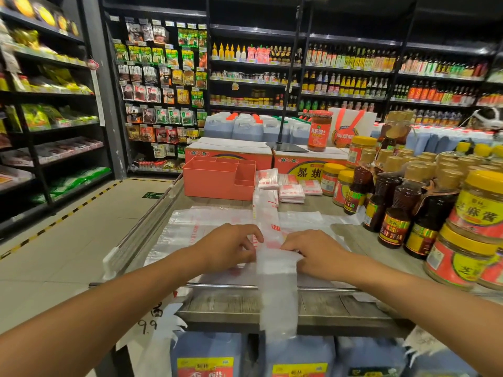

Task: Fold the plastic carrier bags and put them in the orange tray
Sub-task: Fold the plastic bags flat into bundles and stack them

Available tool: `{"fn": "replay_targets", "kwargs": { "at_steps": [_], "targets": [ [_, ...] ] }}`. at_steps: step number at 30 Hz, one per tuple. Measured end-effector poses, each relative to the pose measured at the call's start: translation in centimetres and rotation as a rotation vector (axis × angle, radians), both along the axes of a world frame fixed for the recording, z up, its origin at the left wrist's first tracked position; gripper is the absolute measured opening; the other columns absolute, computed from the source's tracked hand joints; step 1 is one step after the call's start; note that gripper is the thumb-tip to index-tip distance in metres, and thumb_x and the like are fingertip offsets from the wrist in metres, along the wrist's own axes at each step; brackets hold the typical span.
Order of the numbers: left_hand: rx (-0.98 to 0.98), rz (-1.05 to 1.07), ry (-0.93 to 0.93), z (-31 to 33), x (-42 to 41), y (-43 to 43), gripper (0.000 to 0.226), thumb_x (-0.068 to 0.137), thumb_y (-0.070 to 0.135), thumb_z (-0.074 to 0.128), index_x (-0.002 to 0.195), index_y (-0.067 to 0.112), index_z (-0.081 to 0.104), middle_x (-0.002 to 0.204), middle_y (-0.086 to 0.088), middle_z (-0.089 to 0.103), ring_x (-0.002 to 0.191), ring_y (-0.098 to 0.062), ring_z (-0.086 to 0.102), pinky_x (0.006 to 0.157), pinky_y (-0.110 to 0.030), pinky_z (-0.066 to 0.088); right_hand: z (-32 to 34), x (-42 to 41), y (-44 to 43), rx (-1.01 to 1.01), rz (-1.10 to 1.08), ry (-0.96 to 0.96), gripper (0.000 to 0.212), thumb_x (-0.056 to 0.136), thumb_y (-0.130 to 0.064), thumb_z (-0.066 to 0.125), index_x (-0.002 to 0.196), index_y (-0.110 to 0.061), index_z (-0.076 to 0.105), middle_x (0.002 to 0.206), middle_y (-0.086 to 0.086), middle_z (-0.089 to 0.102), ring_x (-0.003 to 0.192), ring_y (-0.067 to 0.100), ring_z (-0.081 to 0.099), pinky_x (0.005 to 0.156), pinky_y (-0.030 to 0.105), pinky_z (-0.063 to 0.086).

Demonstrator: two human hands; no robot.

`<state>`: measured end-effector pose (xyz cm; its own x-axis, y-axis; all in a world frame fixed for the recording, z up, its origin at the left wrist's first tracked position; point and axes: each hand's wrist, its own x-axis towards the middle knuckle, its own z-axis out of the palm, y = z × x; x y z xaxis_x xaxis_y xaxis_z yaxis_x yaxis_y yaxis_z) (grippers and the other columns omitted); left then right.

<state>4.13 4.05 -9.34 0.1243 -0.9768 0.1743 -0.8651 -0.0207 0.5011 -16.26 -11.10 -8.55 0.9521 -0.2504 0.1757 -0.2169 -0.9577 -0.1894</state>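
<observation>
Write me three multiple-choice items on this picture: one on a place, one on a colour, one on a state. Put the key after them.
1. The folded bag stacks lie:
A) inside the orange tray
B) beside it on the table
C) on the floor

2. The lids of the large jars at right are:
A) yellow
B) blue
C) white

3. The bag strip held by the left hand and right hand is:
A) balled up
B) spread out flat
C) folded narrow, hanging over the table edge

Key: B, the stacks sit right of the tray. A, the caps are yellow. C, the long strip droops past the edge.
</observation>
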Motion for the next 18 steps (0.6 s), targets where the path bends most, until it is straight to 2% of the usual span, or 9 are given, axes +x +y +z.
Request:
{"fn": "replay_targets", "kwargs": {
  "at_steps": [3, 5, 7, 9, 10, 12, 13, 15, 18],
  "targets": [
    [0.017, 0.019, 0.000, 0.3, -0.4, -0.5, 0.037, 0.090, 0.021, 0.078, 0.114, 0.040, 0.056, 0.089, 0.018, 0.075, 0.074, -0.002, 0.065, 0.076, -0.033, 0.059, -0.3, 0.2, -0.5, 0.048, -0.042, -0.036, 0.010, 0.094, -0.025, 0.062, 0.086, -0.027, 0.068, 0.090, -0.017, 0.071, 0.078, 0.008, 0.058, 0.075, 0.034, 0.050],
    [0.036, 0.019, 0.055, 0.4, -0.6, -0.7, 0.044, 0.088, 0.016, 0.079, 0.117, 0.037, 0.053, 0.091, 0.015, 0.073, 0.071, -0.004, 0.059, 0.070, -0.029, 0.054, -0.6, 0.3, -0.9, 0.064, -0.072, -0.065, 0.018, 0.094, -0.030, 0.063, 0.076, -0.026, 0.064, 0.078, -0.013, 0.069, 0.071, 0.010, 0.058, 0.068, 0.034, 0.048],
    [0.059, 0.051, 0.157, 0.2, -0.5, -0.9, 0.044, 0.089, 0.008, 0.076, 0.120, 0.031, 0.054, 0.092, 0.008, 0.073, 0.075, -0.007, 0.062, 0.067, -0.026, 0.053, -0.5, 0.4, -0.8, 0.076, -0.072, -0.065, 0.027, 0.094, -0.029, 0.062, 0.068, -0.035, 0.062, 0.070, -0.018, 0.065, 0.068, 0.008, 0.058, 0.065, 0.032, 0.046],
    [0.074, 0.106, 0.270, 0.0, -0.1, -1.1, 0.042, 0.089, 0.004, 0.074, 0.121, 0.025, 0.056, 0.091, 0.000, 0.073, 0.078, -0.014, 0.069, 0.072, -0.030, 0.058, -0.1, 0.6, -0.8, 0.071, -0.093, -0.036, 0.027, 0.095, -0.029, 0.059, 0.068, -0.031, 0.063, 0.071, -0.013, 0.066, 0.067, 0.009, 0.058, 0.065, 0.033, 0.048],
    [0.079, 0.128, 0.318, -0.2, 0.1, -1.3, 0.041, 0.088, 0.004, 0.076, 0.120, 0.024, 0.057, 0.090, -0.002, 0.073, 0.081, -0.018, 0.071, 0.079, -0.036, 0.061, 0.1, 0.6, -1.0, 0.079, -0.121, -0.017, 0.025, 0.096, -0.029, 0.059, 0.071, -0.026, 0.064, 0.074, -0.009, 0.067, 0.069, 0.010, 0.059, 0.068, 0.035, 0.050],
    [0.093, 0.157, 0.361, -0.3, 0.3, -1.7, 0.042, 0.085, 0.009, 0.082, 0.113, 0.027, 0.056, 0.091, -0.005, 0.075, 0.088, -0.025, 0.074, 0.089, -0.044, 0.060, 0.5, 0.7, -1.1, 0.109, -0.131, -0.001, 0.014, 0.091, -0.031, 0.065, 0.088, -0.018, 0.069, 0.091, -0.008, 0.070, 0.084, 0.019, 0.065, 0.079, 0.040, 0.052],
    [0.108, 0.163, 0.362, -0.2, 0.4, -1.9, 0.043, 0.084, 0.013, 0.083, 0.112, 0.029, 0.055, 0.092, -0.004, 0.076, 0.089, -0.025, 0.074, 0.090, -0.044, 0.060, 0.7, 0.7, -1.3, 0.125, -0.120, -0.002, 0.014, 0.087, -0.028, 0.071, 0.095, -0.017, 0.069, 0.097, -0.007, 0.069, 0.090, 0.021, 0.065, 0.084, 0.040, 0.052],
    [0.127, 0.175, 0.362, -0.2, 0.4, -2.2, 0.044, 0.084, 0.017, 0.083, 0.113, 0.030, 0.054, 0.095, -0.002, 0.076, 0.088, -0.021, 0.073, 0.084, -0.034, 0.060, 1.0, 1.0, -1.6, 0.161, -0.110, -0.007, 0.014, 0.088, -0.014, 0.071, 0.093, -0.024, 0.063, 0.096, -0.006, 0.064, 0.095, 0.023, 0.062, 0.085, 0.037, 0.051],
    [0.128, 0.199, 0.371, -0.2, 0.3, -2.2, 0.048, 0.083, 0.018, 0.085, 0.118, 0.026, 0.052, 0.090, 0.002, 0.077, 0.078, -0.012, 0.071, 0.070, -0.023, 0.056, 1.7, 2.3, -1.6, 0.304, -0.243, -0.011, 0.022, 0.097, -0.013, 0.054, 0.080, -0.027, 0.056, 0.077, -0.008, 0.063, 0.082, 0.022, 0.064, 0.072, 0.028, 0.048]
  ]
}}
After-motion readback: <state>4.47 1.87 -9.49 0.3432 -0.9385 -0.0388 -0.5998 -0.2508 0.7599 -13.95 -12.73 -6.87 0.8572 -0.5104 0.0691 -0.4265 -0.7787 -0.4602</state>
